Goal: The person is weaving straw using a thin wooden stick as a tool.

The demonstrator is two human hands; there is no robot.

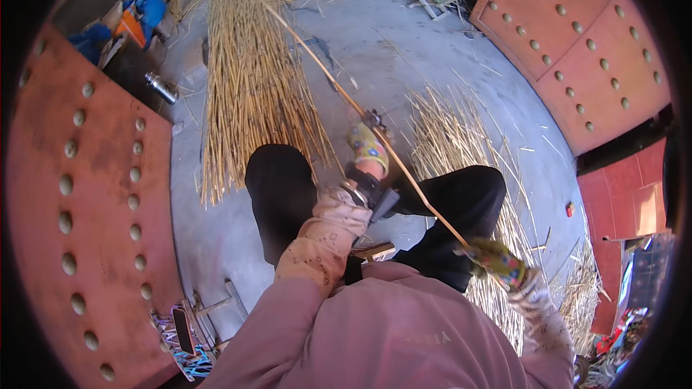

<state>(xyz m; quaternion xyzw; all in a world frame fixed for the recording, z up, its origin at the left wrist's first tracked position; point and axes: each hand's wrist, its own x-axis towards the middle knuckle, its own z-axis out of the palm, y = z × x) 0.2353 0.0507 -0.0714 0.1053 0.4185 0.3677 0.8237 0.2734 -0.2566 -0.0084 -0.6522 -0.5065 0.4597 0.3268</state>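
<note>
A long, thin reed stalk (425,198) runs slantwise from the upper left to the lower right, across and above my knees. My right hand (499,263), in a flower-patterned glove, is closed around its lower end beside my right knee. In a similar glove, my left hand (369,144) reaches forward between the knees. Its fingers close on a small dark tool (376,122) lying against the stalk; blur hides the tool's exact shape. A black strap with a device (366,186) is around my left wrist.
A big pile of reed stalks (252,86) spreads ahead on the left. Pale stalks (454,129) lie by my right knee. Studded red door panels (101,201) flank both sides. A metal flask (161,88) is near the left panel. A phone (184,330) rests at lower left.
</note>
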